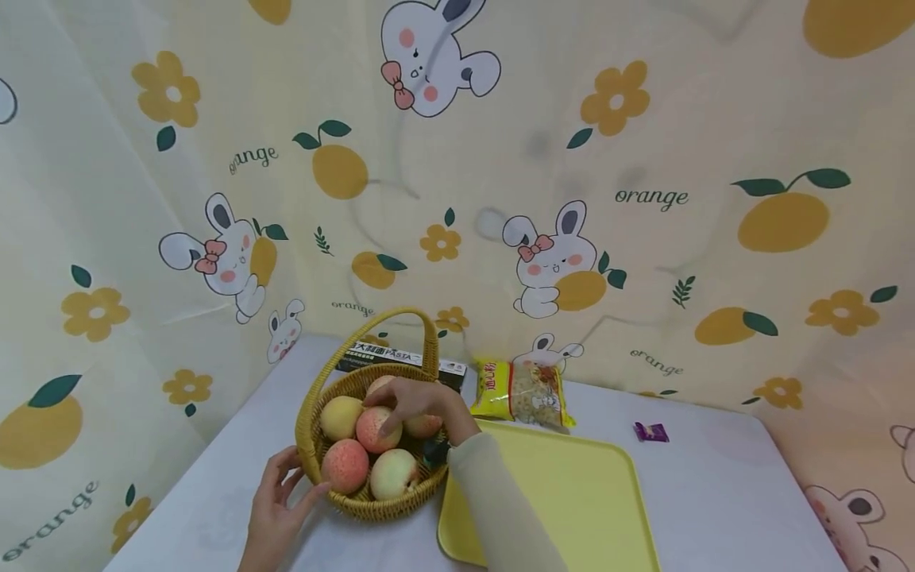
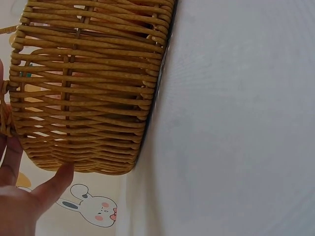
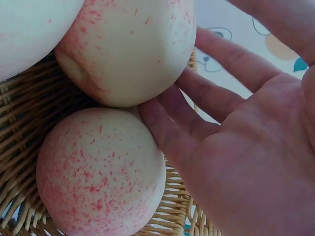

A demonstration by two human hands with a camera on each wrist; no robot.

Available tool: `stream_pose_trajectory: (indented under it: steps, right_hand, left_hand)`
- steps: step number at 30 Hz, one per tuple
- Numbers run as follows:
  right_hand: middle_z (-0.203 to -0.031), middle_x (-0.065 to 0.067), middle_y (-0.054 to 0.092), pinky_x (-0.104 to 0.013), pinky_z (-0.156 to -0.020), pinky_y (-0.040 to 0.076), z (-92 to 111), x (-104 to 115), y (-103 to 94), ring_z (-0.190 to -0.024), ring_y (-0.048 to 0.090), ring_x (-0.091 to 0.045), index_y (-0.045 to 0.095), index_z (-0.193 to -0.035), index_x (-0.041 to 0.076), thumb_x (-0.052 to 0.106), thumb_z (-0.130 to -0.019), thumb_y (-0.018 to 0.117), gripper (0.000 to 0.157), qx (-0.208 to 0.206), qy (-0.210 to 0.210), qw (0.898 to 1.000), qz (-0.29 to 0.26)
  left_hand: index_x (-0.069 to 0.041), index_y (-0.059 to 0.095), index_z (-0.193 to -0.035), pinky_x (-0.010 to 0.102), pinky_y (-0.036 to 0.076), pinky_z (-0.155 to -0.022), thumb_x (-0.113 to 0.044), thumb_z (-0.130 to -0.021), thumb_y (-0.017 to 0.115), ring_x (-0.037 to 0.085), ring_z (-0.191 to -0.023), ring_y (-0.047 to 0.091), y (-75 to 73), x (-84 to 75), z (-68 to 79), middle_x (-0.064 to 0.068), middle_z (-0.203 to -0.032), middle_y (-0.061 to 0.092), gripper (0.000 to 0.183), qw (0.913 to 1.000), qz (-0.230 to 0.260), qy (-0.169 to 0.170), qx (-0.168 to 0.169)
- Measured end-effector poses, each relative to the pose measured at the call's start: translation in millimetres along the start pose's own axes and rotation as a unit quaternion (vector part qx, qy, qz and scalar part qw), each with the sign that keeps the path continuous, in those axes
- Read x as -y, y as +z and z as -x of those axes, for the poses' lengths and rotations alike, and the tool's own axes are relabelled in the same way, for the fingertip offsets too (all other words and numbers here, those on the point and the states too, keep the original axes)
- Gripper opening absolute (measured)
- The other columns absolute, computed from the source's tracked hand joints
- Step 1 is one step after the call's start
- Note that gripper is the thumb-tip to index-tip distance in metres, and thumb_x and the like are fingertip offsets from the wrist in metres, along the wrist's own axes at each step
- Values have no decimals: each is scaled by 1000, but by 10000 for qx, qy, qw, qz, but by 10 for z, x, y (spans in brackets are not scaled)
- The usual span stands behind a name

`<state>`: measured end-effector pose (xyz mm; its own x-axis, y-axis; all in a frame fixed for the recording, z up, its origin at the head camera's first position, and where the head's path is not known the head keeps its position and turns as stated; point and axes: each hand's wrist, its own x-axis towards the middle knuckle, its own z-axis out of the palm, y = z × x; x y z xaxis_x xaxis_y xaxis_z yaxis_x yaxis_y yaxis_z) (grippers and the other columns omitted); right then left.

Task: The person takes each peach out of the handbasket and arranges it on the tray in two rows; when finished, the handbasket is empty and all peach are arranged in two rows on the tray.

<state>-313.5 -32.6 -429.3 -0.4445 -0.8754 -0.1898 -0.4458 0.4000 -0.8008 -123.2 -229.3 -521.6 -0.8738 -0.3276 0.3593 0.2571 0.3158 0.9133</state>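
Note:
A wicker basket [image 1: 386,508] with a tall arched handle stands on the table, holding several peaches, some pink and some pale yellow. At its left side my left hand [image 1: 275,500] grips the rim near the handle's base; in the left wrist view the thumb [image 2: 58,184] presses the woven wall. Over the basket reaches my right hand [image 1: 418,401], its fingers among the fruit close to a pink peach [image 1: 373,435]. In the right wrist view, fairly straight fingers [image 3: 211,96] touch a pale, red-flecked peach [image 3: 133,49], with another peach [image 3: 101,172] below.
A yellow tray [image 1: 572,477] lies right of the basket, partly under my right forearm. Behind are a yellow bag of pasta [image 1: 525,393] and a dark pasta box [image 1: 452,373]. A small purple packet [image 1: 651,432] lies farther right. A printed curtain surrounds the table.

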Motion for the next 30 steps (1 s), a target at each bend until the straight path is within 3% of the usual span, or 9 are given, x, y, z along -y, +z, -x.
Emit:
stream_pose_trajectory:
  steps: [4,13,21,24,28,30]
  right_hand:
    - [-143,-9,54,-17,-108,39,5,9,29,-132,44,-14,55,-140,3,11,-85,79,60,-97,201,9997,127]
    - [-136,-7,59,-17,-104,42,-23,1,118,-125,48,-13,59,-136,2,7,-82,81,59,-423,393,9979,300]
    - [-133,-6,59,-18,-104,43,-26,42,140,-124,48,-13,61,-133,3,9,-82,81,56,-460,130,9980,404]
    - [-131,-3,57,-19,-100,45,-43,43,197,-118,49,-10,59,-133,4,4,-79,82,58,-515,283,9982,106]
    - [-123,0,55,-21,-92,49,-49,42,245,-108,51,-10,57,-128,5,-7,-76,79,58,-532,373,9972,-366]
    - [-120,2,54,-21,-88,50,-51,31,253,-104,51,-10,58,-126,7,-8,-76,77,55,-460,360,9978,-305]
  left_hand:
    - [-1,46,-133,6,47,-96,4,-81,80,1,-108,52,0,-18,14,-2,-119,51,62,10000,-74,-6,5]
    - [-2,47,-133,5,47,-96,4,-80,80,0,-108,52,6,-20,20,-1,-118,51,63,9998,-78,-162,-54]
    - [-3,47,-134,5,47,-95,3,-82,79,2,-108,53,7,-44,32,0,-118,52,61,9996,-40,-251,-73]
    - [-4,46,-134,5,47,-94,0,-84,79,1,-108,52,1,-51,37,-1,-119,52,60,9994,-108,-327,-53]
    - [-2,46,-134,6,48,-93,5,-82,78,2,-107,53,5,-31,24,-1,-118,52,62,9998,-93,-184,-80]
    - [-1,46,-133,6,49,-93,9,-80,78,2,-107,53,12,-23,19,-2,-117,53,62,9999,-70,-83,-91]
